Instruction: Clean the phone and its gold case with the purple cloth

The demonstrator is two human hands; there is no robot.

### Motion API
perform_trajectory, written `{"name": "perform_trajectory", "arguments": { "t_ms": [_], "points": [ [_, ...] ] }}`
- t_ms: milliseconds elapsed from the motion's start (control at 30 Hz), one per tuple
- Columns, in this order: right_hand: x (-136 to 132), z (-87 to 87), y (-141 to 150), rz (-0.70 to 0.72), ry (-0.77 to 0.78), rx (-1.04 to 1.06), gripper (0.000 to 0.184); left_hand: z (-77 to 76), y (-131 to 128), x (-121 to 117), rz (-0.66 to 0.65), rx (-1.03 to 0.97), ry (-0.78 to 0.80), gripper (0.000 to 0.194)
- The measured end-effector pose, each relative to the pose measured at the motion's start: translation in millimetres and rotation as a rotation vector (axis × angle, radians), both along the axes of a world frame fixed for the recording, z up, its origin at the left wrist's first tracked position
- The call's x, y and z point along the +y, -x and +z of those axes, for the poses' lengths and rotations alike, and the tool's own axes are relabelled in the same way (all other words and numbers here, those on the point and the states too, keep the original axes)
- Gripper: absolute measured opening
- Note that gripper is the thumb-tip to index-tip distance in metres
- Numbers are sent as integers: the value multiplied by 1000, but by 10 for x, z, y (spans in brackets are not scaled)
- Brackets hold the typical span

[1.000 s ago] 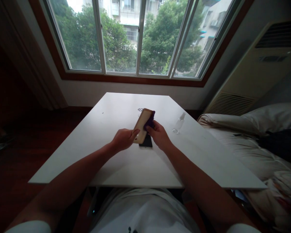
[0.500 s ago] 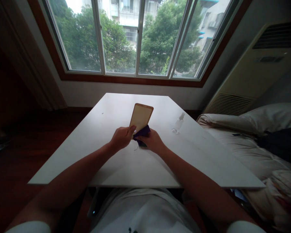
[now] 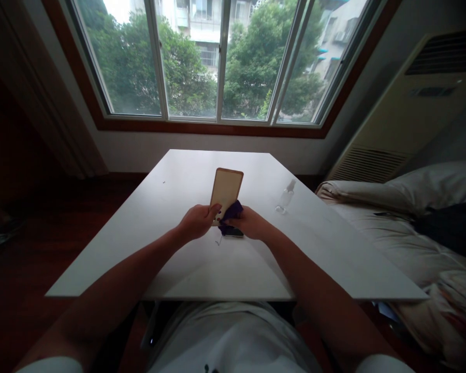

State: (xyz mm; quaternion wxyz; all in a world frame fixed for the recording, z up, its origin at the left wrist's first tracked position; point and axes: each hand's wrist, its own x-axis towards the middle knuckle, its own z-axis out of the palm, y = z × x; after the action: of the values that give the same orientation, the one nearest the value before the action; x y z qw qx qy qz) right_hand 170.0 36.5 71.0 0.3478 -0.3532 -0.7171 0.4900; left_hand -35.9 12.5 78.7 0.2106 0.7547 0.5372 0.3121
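Note:
My left hand [image 3: 199, 219] is closed on the lower left edge of a yellowed phone case [image 3: 227, 187], tilted up above the table, with small camera holes near its lower end. A dark purple cloth [image 3: 233, 209] is bunched in my closed right hand [image 3: 250, 221], pressed against the lower right part of the case. Below my hands a dark phone [image 3: 233, 232] lies on the white table [image 3: 171, 269], mostly hidden by the cloth and hand. A thin string [image 3: 218, 240] hangs or lies beside it; which, I cannot tell.
A clear spray bottle [image 3: 286, 198] stands on the table to the right of my hands. A tiny dark speck [image 3: 163, 182] lies at the far left. Beyond the table is a window [image 3: 217, 67]; a cushioned seat or bed [image 3: 365, 228] is at the right.
The phone case has turned slightly more upright. My right hand and the cloth have shifted a little to the right, uncovering more of the case's camera holes.

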Motion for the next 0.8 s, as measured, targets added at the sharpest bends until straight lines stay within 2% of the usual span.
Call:
{"name": "perform_trajectory", "arguments": {
  "t_ms": [233,333,467,667,800],
  "points": [
    [41,-99,83,-153,-26,185,32,25,5,23,-14,-104,42,71],
    [38,-113,134,-244,-18,242,34,29,1,9,-49,-90,72,72],
    [60,-77,133,-357,-5,348,38,37,-39,-47,-121,-10,111,71],
    [128,31,0,-556,-82,400,48,35,-106,-123,-245,115,145,72],
    [140,57,-36,-584,-82,446,48,8,-110,-125,-254,125,129,74]
  ]
}}
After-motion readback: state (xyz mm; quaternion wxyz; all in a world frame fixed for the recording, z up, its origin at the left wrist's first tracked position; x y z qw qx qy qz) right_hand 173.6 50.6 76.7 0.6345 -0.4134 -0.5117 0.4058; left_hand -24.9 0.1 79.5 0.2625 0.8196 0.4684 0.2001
